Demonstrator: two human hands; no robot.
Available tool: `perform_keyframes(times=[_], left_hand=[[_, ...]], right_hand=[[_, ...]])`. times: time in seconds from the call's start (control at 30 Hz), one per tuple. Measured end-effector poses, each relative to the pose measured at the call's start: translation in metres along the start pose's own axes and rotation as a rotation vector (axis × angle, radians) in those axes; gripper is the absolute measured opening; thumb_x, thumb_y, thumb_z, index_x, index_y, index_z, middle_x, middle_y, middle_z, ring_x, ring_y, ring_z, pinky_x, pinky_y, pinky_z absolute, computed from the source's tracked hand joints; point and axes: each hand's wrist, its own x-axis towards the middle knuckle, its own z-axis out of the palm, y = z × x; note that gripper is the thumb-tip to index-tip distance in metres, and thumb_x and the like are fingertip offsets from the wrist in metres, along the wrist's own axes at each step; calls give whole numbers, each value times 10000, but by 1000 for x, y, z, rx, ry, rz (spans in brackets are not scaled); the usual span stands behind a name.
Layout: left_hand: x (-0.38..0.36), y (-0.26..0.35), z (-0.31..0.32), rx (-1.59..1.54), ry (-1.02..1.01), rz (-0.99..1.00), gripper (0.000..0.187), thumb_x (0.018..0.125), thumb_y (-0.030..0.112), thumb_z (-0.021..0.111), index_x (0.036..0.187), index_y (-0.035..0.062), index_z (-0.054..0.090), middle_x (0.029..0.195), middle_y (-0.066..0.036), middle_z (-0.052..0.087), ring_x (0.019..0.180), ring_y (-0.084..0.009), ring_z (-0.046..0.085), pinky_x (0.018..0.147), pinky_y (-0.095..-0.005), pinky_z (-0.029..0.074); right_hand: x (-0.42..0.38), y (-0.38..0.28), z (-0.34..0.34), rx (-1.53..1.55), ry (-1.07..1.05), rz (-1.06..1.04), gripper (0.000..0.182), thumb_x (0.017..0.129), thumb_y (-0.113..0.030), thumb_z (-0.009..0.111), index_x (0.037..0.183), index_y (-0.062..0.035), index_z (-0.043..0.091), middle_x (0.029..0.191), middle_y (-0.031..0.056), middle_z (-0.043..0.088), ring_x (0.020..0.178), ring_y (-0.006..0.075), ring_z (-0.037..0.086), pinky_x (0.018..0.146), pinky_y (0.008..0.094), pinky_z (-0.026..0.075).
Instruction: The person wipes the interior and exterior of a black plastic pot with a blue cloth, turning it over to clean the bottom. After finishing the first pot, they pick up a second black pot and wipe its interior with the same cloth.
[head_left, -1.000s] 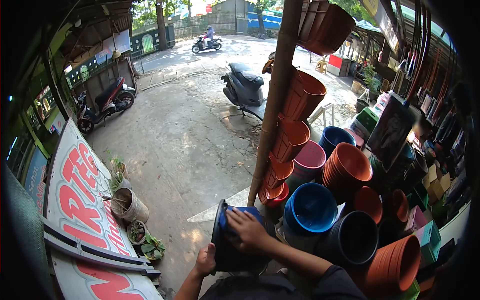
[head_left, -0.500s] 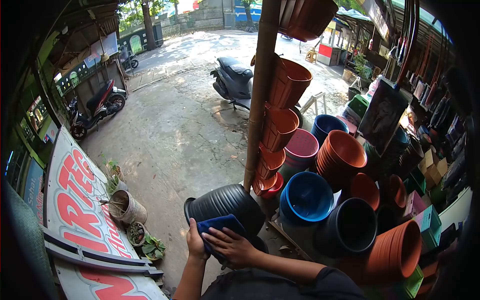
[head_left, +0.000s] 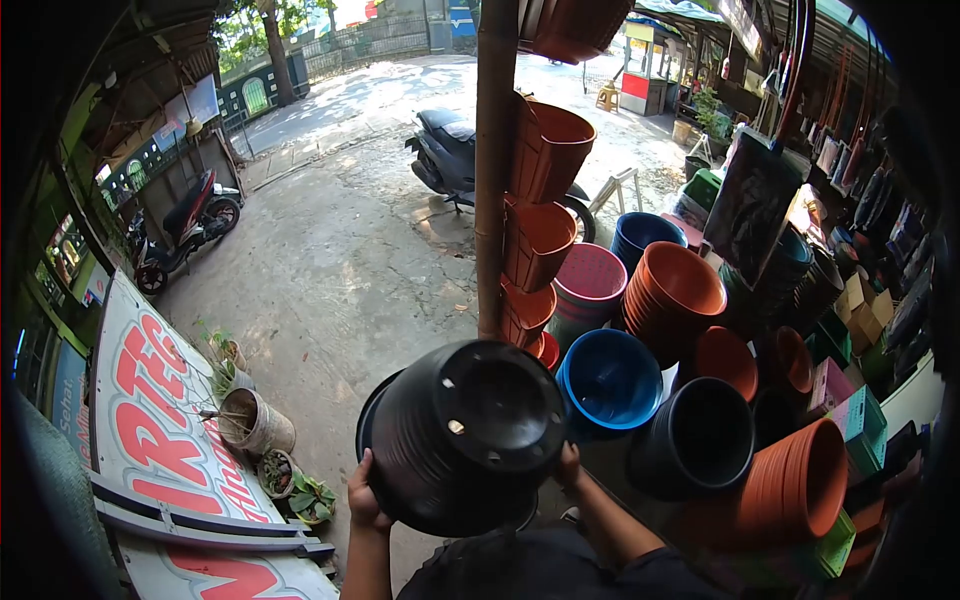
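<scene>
A black ribbed plastic plant pot [head_left: 435,425] is between my hands at the bottom middle, tipped so that its base with drain holes faces up and away from me. My left hand [head_left: 368,492] is closed on its rim at the left. My right hand [head_left: 568,466] grips its right side, with most of the fingers hidden behind the pot. A curved dark edge shows low behind the pot, but I cannot make out what it belongs to. The blue cloth is out of sight.
A bamboo post [head_left: 494,180] hung with brown wall pots [head_left: 540,240] stands just ahead. Blue tubs [head_left: 610,380], black pots [head_left: 700,440] and terracotta stacks [head_left: 790,490] crowd the right. Left are potted plants [head_left: 258,420] and a sign [head_left: 170,400]. A scooter [head_left: 450,155] is parked beyond.
The pot has been turned so its base shows, and it sits more centrally. My right hand has moved from the blue cloth to the pot's right side. The cloth has gone from view.
</scene>
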Motion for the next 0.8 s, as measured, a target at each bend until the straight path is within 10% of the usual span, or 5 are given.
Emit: perform_keyframes(times=[0.1,0.17,0.3,0.47,0.8], left_hand=[[-11,-6,8,325,68,-64,453,1027,270,503,1311,-82,522,1248,-212,630,1125,-311,642,995,-411,507],[-15,-7,36,463,31,-96,441,1015,262,534,1289,-84,536,1211,-200,645,1077,-282,659,951,-387,527],[-8,-21,45,789,-68,-193,427,976,262,619,1226,-81,574,1109,-161,684,989,-225,688,880,-342,557],[5,-41,35,736,15,-105,392,998,237,556,1242,-69,567,1113,-164,683,984,-237,698,876,-347,572],[7,-30,-13,46,106,-119,563,1038,369,363,1396,-55,460,1381,-223,552,1249,-370,561,1109,-486,407]], right_hand=[[64,-91,-44,761,-143,355,269,914,-225,636,1109,-39,652,1102,113,673,921,232,660,851,373,519],[102,-177,-56,575,-191,837,306,914,-299,625,1088,-52,677,1023,77,696,880,190,666,821,334,528],[129,-252,-37,148,-550,768,393,927,-306,626,1190,-14,618,1041,103,680,906,179,664,863,333,521],[76,-282,44,-967,-741,-447,777,883,-350,620,1541,-92,297,1587,163,306,1476,340,271,1187,451,231],[-39,-188,75,-724,236,-581,661,923,-357,551,1494,-58,402,1569,208,312,1484,311,258,1202,501,156]])
